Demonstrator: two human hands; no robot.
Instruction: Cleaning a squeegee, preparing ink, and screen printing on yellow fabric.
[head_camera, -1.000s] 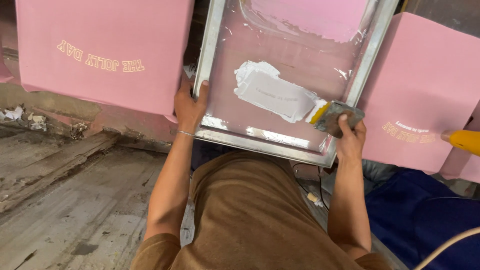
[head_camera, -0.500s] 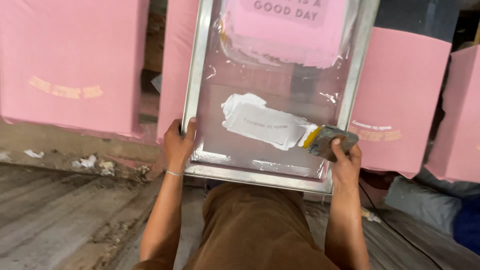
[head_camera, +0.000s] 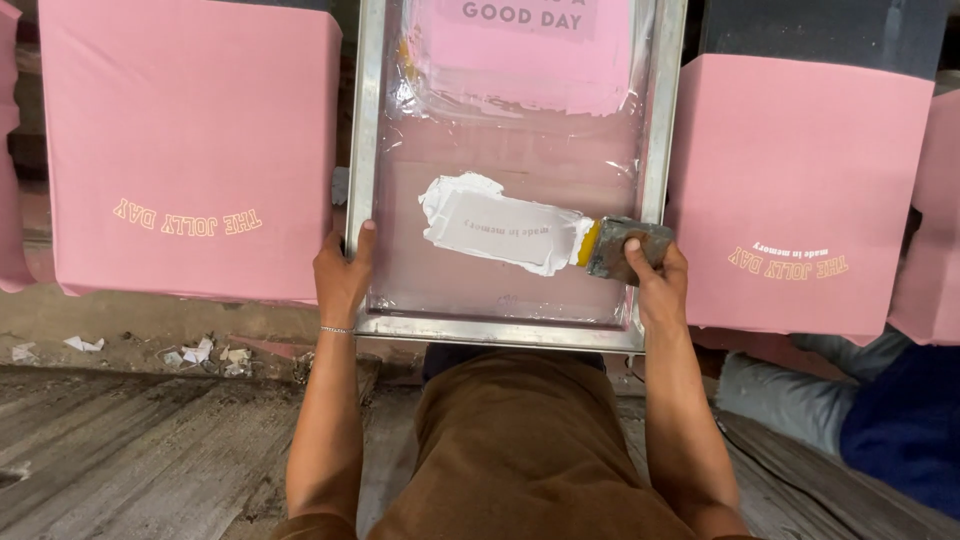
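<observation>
Metal-framed printing screen (head_camera: 366, 150), translucent mesh, white ink patch (head_camera: 500, 225): centre, left hand (head_camera: 343, 275) clasping near-left rail. Squeegee (head_camera: 620, 247), grimy, yellow-edged: gripped by right hand (head_camera: 655, 280). Pink fabric panels (head_camera: 190, 150) flanking; worn plank floor (head_camera: 150, 450).

Screen-printing workshop — metal-framed screen (head_camera: 365, 150), white ink (head_camera: 445, 195), pink printed fabric (head_camera: 190, 120)

Brown garment (head_camera: 520, 450), thin bracelet (head_camera: 335, 329), bare forearms.

Worn grey plank floor (head_camera: 130, 460) down here, with little white paper scraps (head_camera: 195, 352) scattered along its far edge.
</observation>
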